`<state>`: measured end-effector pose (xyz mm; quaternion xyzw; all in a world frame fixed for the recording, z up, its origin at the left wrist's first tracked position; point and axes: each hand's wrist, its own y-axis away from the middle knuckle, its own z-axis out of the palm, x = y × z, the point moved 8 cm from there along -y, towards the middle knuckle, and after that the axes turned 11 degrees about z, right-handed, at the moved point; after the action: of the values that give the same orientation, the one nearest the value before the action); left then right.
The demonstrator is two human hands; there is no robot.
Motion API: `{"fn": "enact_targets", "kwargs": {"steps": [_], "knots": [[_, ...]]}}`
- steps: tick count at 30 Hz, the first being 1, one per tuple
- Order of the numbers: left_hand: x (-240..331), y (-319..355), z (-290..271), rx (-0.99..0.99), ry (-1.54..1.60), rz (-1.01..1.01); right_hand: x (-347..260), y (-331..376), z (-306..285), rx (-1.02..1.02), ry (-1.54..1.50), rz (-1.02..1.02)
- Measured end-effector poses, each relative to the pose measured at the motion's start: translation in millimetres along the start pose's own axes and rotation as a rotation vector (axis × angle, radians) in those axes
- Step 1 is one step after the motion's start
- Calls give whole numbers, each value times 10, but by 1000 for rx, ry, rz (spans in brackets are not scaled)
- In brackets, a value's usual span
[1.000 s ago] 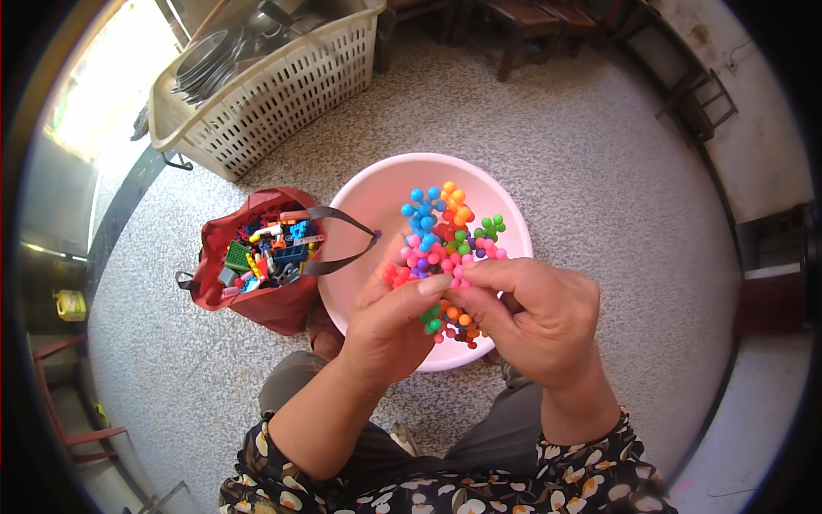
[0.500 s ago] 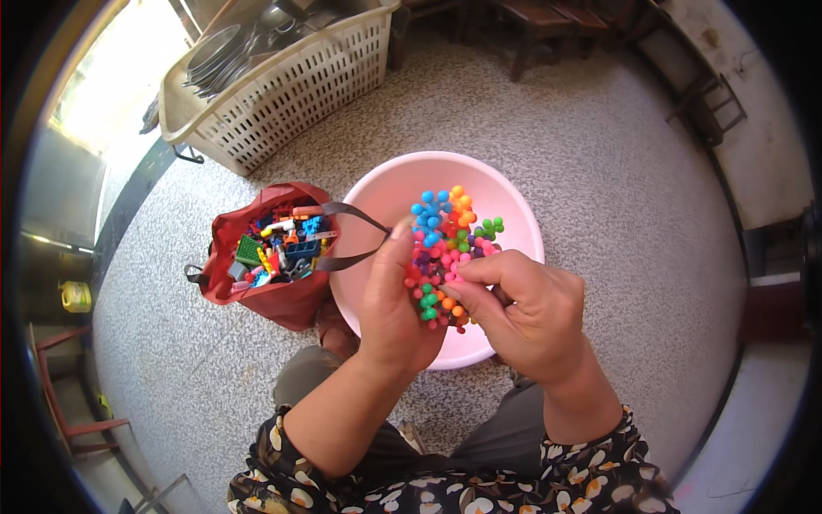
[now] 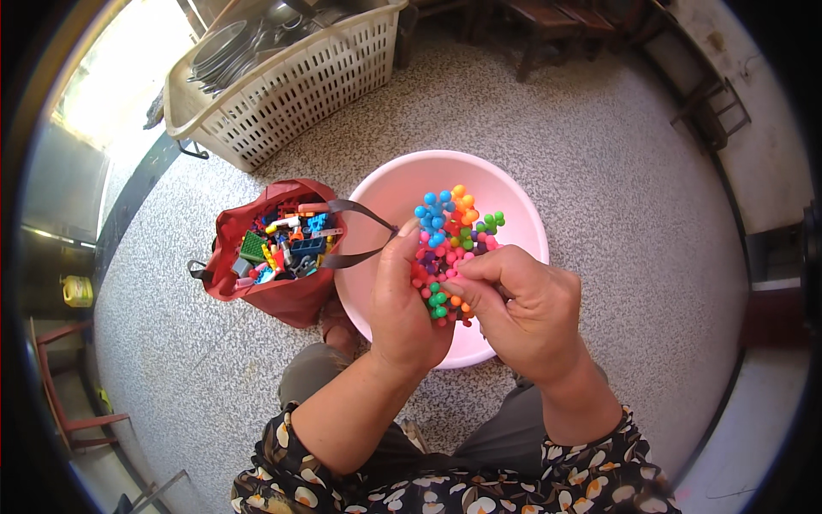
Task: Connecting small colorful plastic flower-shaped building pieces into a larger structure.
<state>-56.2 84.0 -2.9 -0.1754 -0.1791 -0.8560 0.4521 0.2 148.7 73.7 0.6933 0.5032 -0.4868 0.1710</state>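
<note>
A many-coloured cluster of joined ball-ended plastic building pieces [image 3: 437,224] is held over the pink basin [image 3: 505,184]. My left hand [image 3: 402,313] closes around its left side, the thumb pointing up along it. On the right, my right hand [image 3: 539,313] pinches a pink piece at the cluster's edge between thumb and forefinger. Blue and orange balls stand at the top of the cluster, green ones at its right and lower left. Its underside and my left fingers are mostly hidden.
Left of the basin stands a red cloth bag [image 3: 287,301] full of mixed toy bricks; its dark strap [image 3: 364,210] reaches over the basin rim. A white slatted basket [image 3: 300,107] with pans is behind. Wooden furniture [image 3: 556,21] stands at the back.
My view has shifted slightly. Both hands stay on the cluster, the right still pinching the pink piece, with only a slight movement.
</note>
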Motion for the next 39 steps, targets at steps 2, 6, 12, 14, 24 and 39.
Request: {"fn": "enact_targets", "kwargs": {"steps": [2, 6, 12, 14, 24, 39], "knots": [[1, -3, 4, -8, -4, 6, 1, -1, 0, -3, -7, 7], [10, 9, 22, -16, 27, 19, 36, -4, -8, -14, -22, 37], [47, 39, 28, -37, -28, 73, 152, 32, 46, -36, -196, 109], [63, 37, 54, -53, -77, 91, 144, 29, 33, -38, -225, 131], [76, -33, 58, -32, 171, -42, 23, 10, -47, -75, -142, 187], [866, -139, -315, 193, -40, 150, 3669, 498, 690, -344, 474, 779]]}}
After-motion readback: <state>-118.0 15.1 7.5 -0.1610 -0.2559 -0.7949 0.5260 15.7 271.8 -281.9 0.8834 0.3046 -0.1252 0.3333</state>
